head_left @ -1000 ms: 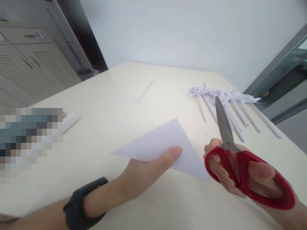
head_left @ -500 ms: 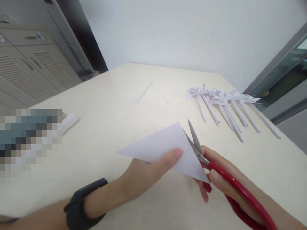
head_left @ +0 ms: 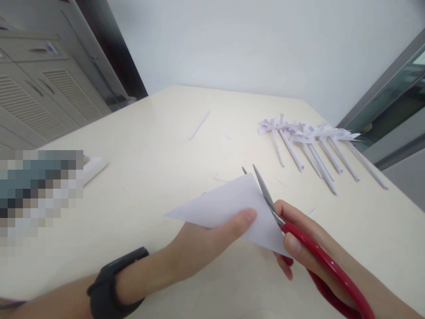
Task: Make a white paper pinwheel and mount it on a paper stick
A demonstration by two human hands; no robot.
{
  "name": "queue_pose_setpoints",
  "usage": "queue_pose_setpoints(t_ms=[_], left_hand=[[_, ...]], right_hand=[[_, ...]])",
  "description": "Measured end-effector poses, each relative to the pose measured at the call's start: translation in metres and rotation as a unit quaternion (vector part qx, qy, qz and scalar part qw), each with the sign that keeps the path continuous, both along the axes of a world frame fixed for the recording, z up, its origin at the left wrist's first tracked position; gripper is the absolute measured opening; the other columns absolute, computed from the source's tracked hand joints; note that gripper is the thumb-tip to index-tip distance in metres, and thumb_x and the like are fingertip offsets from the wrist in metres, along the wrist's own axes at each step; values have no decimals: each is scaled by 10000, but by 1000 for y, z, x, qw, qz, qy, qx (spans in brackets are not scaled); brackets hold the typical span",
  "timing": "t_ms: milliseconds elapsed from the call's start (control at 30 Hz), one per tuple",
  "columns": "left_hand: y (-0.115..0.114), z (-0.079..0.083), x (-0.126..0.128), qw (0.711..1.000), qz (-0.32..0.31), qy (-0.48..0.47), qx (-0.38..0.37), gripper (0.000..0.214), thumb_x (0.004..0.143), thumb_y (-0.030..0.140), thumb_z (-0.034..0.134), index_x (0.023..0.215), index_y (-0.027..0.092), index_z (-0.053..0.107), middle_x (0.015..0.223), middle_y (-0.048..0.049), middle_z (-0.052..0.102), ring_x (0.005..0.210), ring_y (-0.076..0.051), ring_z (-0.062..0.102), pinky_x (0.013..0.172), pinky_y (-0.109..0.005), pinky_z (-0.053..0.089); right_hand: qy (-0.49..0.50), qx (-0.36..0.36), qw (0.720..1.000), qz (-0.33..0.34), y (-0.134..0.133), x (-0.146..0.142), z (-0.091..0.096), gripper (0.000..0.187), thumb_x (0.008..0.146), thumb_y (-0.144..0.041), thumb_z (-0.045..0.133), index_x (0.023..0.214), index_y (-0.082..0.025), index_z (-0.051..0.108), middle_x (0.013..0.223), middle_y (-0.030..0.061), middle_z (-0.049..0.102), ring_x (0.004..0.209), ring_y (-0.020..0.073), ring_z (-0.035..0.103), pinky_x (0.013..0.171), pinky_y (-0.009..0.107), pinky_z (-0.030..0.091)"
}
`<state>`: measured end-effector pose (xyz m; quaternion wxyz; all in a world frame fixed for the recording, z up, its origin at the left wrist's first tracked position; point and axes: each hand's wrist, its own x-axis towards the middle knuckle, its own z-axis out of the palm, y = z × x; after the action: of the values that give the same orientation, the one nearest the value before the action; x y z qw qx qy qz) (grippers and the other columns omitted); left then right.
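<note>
My left hand (head_left: 206, 241) pinches a white triangular folded paper (head_left: 229, 206), thumb on top, holding it just above the cream table (head_left: 149, 146). A black watch sits on that wrist. My right hand (head_left: 308, 250) grips red-handled scissors (head_left: 299, 241). Their blades straddle the paper's right edge near the top corner, one blade tip showing behind the paper.
Several white paper pinwheels on rolled paper sticks (head_left: 308, 146) lie at the right rear of the table. A single rolled paper stick (head_left: 199, 125) lies farther back in the middle. A white flat object (head_left: 94, 166) and a blurred patch are at the left. Cabinets stand beyond the left edge.
My right hand swung the scissors from pointing up beside the paper down to its right edge; the blades have since slid farther along that edge towards the top corner. My left hand held still.
</note>
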<state>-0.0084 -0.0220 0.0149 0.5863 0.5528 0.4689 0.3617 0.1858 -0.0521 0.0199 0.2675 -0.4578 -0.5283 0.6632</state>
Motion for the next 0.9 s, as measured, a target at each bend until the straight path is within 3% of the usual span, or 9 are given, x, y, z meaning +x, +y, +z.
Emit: queue_pose_setpoints(t_ms=[467,767,900], left_hand=[[0,1,1,998,14,61,-11,498,779,405,632,386,246,370,386,31,416,797,-199,668,779,-246,540],[-1,2,0,997,12,72,-13,534,790,432,634,370,246,362,372,19,432,819,-225,670,801,-289,535],[1,2,0,997,19,74,-13,552,789,444,638,363,245,349,366,16,433,814,-230,673,801,-293,536]], right_hand=[[-40,74,996,-12,-1,0,-8,361,881,-593,494,834,-245,414,623,-65,437,503,73,335,438,203,287],[-30,87,995,-34,-2,6,-8,297,882,-551,524,860,-259,471,711,-17,463,601,130,429,521,255,355],[-18,59,998,-19,-1,8,-1,293,878,-550,531,858,-266,460,727,-23,457,653,143,427,595,261,389]])
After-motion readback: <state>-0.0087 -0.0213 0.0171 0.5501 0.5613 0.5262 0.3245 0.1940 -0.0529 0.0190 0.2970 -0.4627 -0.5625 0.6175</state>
